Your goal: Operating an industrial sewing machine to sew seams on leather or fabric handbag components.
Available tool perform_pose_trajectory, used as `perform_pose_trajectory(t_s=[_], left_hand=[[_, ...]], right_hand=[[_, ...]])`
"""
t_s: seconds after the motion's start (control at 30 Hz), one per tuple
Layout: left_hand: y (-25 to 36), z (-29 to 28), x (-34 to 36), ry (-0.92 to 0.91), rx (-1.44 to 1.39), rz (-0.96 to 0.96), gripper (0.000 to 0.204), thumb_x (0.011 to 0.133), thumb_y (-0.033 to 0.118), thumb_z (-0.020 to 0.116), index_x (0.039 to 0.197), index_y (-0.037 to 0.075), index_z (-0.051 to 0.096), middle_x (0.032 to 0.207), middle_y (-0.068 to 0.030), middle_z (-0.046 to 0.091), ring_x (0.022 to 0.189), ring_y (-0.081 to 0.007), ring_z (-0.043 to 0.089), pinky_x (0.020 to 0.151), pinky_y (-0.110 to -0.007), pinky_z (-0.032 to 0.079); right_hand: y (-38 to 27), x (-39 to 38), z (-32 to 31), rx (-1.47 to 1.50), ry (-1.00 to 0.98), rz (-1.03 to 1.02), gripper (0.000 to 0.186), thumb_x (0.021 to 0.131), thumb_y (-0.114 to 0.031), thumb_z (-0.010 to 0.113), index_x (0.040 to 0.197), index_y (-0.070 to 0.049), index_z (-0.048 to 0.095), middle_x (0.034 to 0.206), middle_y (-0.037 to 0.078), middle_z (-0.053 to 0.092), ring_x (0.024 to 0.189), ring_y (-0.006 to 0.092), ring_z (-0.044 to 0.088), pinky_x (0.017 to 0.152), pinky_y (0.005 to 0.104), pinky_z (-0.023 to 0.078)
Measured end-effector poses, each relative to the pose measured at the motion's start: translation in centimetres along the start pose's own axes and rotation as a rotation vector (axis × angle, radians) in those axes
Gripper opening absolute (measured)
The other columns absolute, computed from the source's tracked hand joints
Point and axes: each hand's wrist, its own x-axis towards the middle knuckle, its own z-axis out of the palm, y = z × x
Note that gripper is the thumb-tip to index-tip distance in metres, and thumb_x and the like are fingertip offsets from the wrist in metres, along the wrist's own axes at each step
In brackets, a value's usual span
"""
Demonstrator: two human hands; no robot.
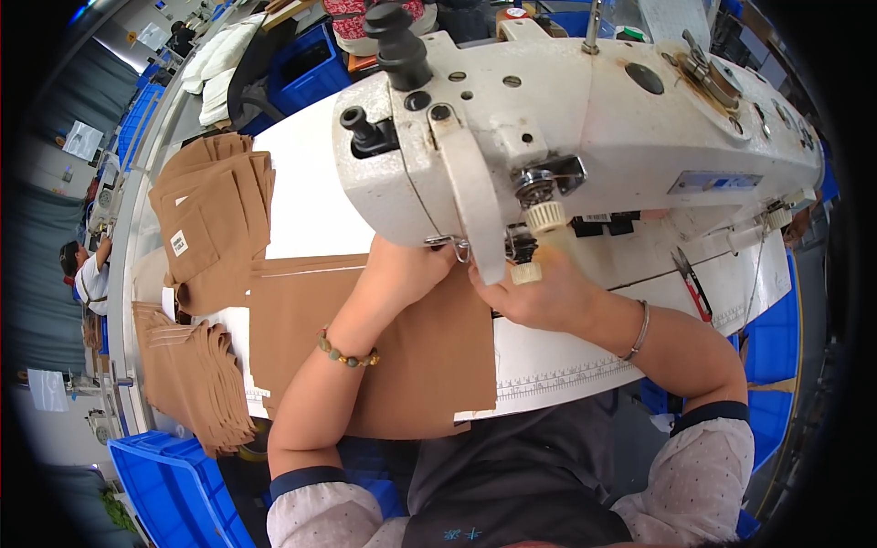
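A brown fabric panel (420,365) lies flat under the head of a white sewing machine (548,110), its near edge hanging at the table's front. My left hand (411,272) is on the panel's far part, closed, with its fingertips gripping the cloth close to the needle area. From the right, my right hand (557,297) reaches in beside the panel's right edge. Its fingers are drawn together near the presser foot, partly behind the machine's dials, so what they pinch is hidden. The needle itself is also out of sight behind the machine head.
Stacked brown pieces (215,201), one with a white label, lie at the left, with another brown stack (187,374) nearer. Red-handled snips (692,285) rest right of my right hand. Blue bins (174,493) stand beside the table. A person (91,279) sits far left.
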Motion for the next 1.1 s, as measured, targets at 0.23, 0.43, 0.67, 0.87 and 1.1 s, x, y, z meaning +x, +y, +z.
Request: perform_pose_trajectory(t_s=[0.23,0.43,0.67,0.87,1.1], left_hand=[[0.1,0.2,0.3,-0.005,-0.045,-0.032,0.027,0.077,0.000,0.070,0.104,0.000,0.071,0.098,-0.0180,0.074,0.094,-0.0346,0.071,0.082,-0.042,0.056],[0.6,-0.1,0.3,-0.023,-0.052,-0.072,0.025,0.080,0.001,0.072,0.105,0.000,0.071,0.099,-0.0176,0.074,0.096,-0.0338,0.071,0.083,-0.042,0.056],[-1.0,0.4,0.1,0.024,0.015,-0.008,0.018,0.085,0.019,0.075,0.096,0.005,0.071,0.088,-0.0079,0.072,0.076,-0.0206,0.066,0.070,-0.037,0.053],[-1.1,0.5,-0.8,0.036,0.171,-0.023,0.026,0.087,0.026,0.077,0.098,0.003,0.071,0.084,-0.0094,0.072,0.073,-0.0198,0.067,0.066,-0.036,0.053],[-0.6,-0.5,-2.0,0.008,0.129,-0.082,0.032,0.086,0.025,0.082,0.098,-0.002,0.069,0.081,-0.0128,0.072,0.069,-0.0219,0.068,0.065,-0.035,0.053]], right_hand=[[0.2,0.4,-0.5,0.064,0.024,0.036,0.024,0.074,-0.011,0.068,0.096,-0.004,0.071,0.064,0.005,0.061,0.055,0.0207,0.063,0.047,0.0343,0.048],[0.1,0.7,-1.0,0.070,-0.019,0.065,0.019,0.071,-0.012,0.068,0.089,-0.005,0.069,0.060,0.004,0.057,0.054,0.0205,0.062,0.048,0.0344,0.049],[0.0,0.5,-1.5,0.082,-0.098,0.032,0.016,0.071,-0.012,0.067,0.085,-0.005,0.068,0.062,0.003,0.057,0.054,0.0203,0.061,0.047,0.0342,0.048],[-2.1,-0.4,-1.7,0.165,0.060,-0.090,0.019,0.072,-0.016,0.065,0.083,-0.001,0.068,0.081,0.013,0.066,0.052,0.0152,0.057,0.043,0.0304,0.045],[-2.4,-0.7,-2.3,0.160,0.041,-0.172,0.023,0.072,-0.017,0.064,0.083,0.003,0.068,0.087,0.019,0.068,0.051,0.0134,0.058,0.044,0.0264,0.046]])
